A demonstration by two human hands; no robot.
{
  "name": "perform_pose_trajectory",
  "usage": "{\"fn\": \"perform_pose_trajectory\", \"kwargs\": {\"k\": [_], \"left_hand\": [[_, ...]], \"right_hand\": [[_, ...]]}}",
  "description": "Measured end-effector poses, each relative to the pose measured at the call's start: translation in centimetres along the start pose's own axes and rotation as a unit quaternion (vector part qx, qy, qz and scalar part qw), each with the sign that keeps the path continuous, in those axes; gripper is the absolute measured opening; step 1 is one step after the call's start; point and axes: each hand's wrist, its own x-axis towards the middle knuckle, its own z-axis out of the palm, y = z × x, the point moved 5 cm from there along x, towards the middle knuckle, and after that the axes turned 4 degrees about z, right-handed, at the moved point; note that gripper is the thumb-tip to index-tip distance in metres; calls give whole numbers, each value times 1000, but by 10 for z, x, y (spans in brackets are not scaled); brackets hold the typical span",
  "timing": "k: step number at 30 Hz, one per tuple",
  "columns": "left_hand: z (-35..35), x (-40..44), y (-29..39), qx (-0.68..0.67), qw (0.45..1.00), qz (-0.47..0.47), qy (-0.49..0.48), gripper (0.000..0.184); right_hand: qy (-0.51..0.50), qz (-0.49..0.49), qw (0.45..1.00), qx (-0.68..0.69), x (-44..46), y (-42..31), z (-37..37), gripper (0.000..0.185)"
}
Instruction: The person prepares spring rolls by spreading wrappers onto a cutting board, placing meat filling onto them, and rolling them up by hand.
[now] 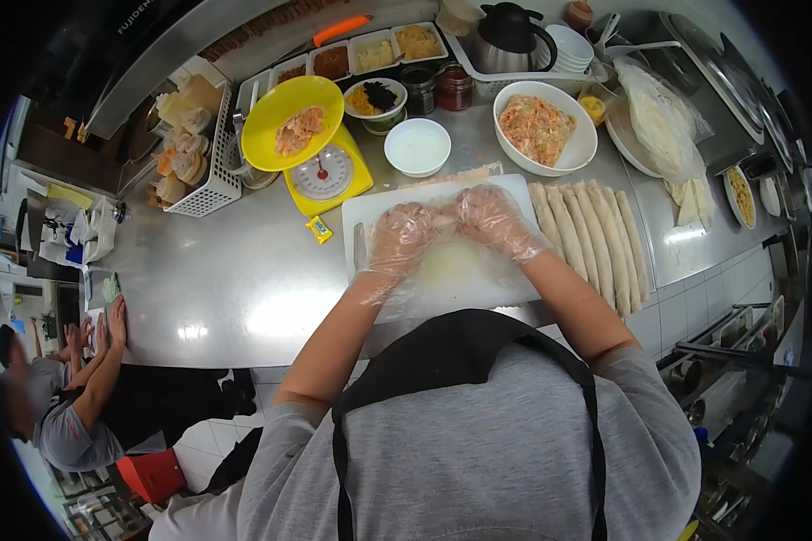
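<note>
Both my hands wear clear plastic gloves over a white cutting board (370, 216). My left hand (404, 233) has its fingers curled near the board's far side. Close beside it, my right hand (489, 216) is curled the same way. Something pale and thin seems to run between them; the fingers and gloves hide most of it. A wet, pale patch (442, 261) shows on the board below. Right of the board lie several long whitish rolls (591, 239) side by side. Beyond the board stand a bowl of white liquid (418, 147) and a bowl of orange-flecked minced filling (538, 131).
A yellow scale (325, 176) carries a yellow dish (266, 117) with filling. Behind are ingredient trays (370, 54), jars (454, 88) and a steel jug (512, 45). A basket of bottles (194, 180) stands left. Another person (81, 415) touches the counter's left end.
</note>
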Motion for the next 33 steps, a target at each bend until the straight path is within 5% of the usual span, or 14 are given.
{"fn": "perform_pose_trajectory", "kwargs": {"k": [5, 8, 12, 18, 20, 23, 25, 27, 29, 30, 32, 33], "left_hand": [[12, -35, 18, -77, 988, 41, -126, 39], [-6, -47, 45, 41, 996, 74, -17, 44], [-8, -35, 56, 50, 995, 36, -74, 74], [-10, 10, 24, 47, 990, 9, -130, 86], [-12, 19, 30, 46, 988, 13, -147, 91], [-24, 28, 55, 4, 997, 44, -64, 75], [-36, 37, 66, -316, 939, -66, -122, 48], [-54, 38, 76, -384, 921, -58, -31, 36], [-79, 37, 79, -442, 893, -53, 64, 26], [-90, 37, 79, -465, 878, -71, 84, 24], [-97, 32, 77, -487, 863, -89, 106, 22], [-95, 28, 76, -523, 839, -110, 100, 23]], "right_hand": [[-91, -1, 995, 42, -40, -22, -4, 38], [-48, 21, 998, 23, -52, -29, -13, 41], [-81, 49, 994, 47, -43, -22, -28, 43], [-103, 99, 985, 97, -52, 10, -32, 46], [-35, 101, 975, 195, -54, 14, -43, 46], [25, 107, 963, 248, -50, -4, -70, 46], [67, 114, 948, 290, -42, -28, -108, 44], [107, 120, 930, 330, -40, -46, -133, 43], [277, 158, 757, 570, -49, -45, -148, 36], [275, 155, 757, 571, -51, -42, -150, 36], [293, 28, 915, 276, -57, -49, -168, 36], [292, 27, 915, 277, -56, -54, -173, 36]]}}
